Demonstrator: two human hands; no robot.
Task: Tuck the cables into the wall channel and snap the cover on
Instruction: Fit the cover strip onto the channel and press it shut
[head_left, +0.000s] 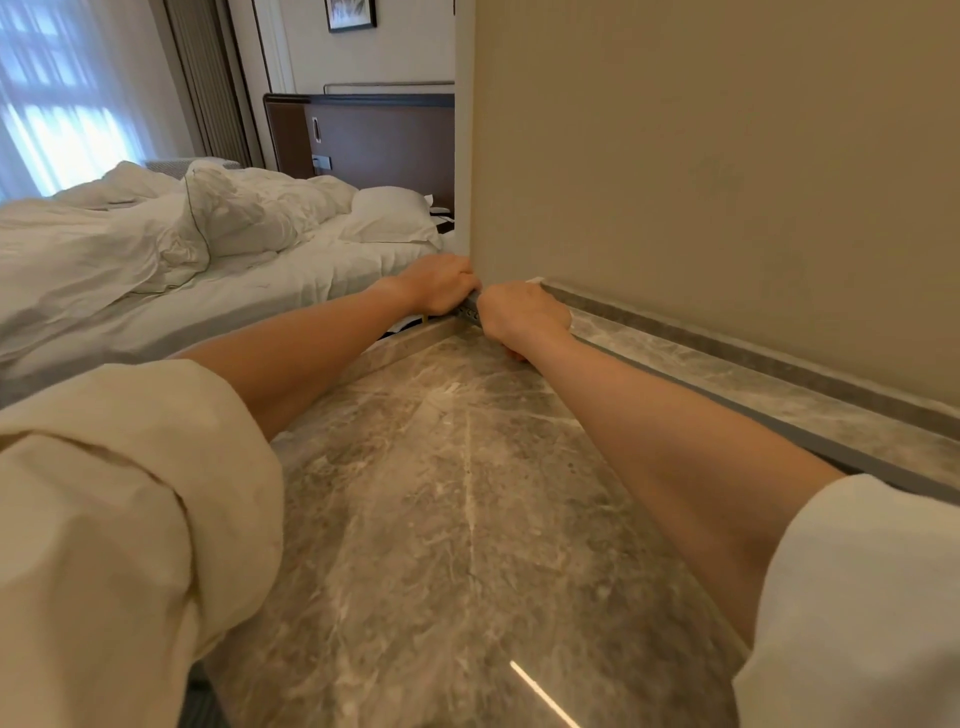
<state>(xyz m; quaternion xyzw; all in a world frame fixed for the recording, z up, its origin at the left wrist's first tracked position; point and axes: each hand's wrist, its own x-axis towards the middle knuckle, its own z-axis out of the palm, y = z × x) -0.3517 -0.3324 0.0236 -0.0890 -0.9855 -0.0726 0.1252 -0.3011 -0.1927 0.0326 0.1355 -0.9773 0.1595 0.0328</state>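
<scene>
A long grey cable channel (779, 423) lies on the marble top, running from the lower right toward the far corner by the beige wall (727, 182). My left hand (441, 283) grips the channel's far end at the marble's corner, fingers curled over it. My right hand (522, 314) holds the channel just behind the left, knuckles up. Between the two hands a short dark stretch of the channel end (470, 310) shows. No cable can be made out; the hands hide that part.
The grey marble top (467, 519) spreads in front of me, with a raised marble strip (753, 351) along the wall. To the left stands a bed (182, 249) with rumpled white bedding and a pillow, a dark headboard (384, 140) behind it.
</scene>
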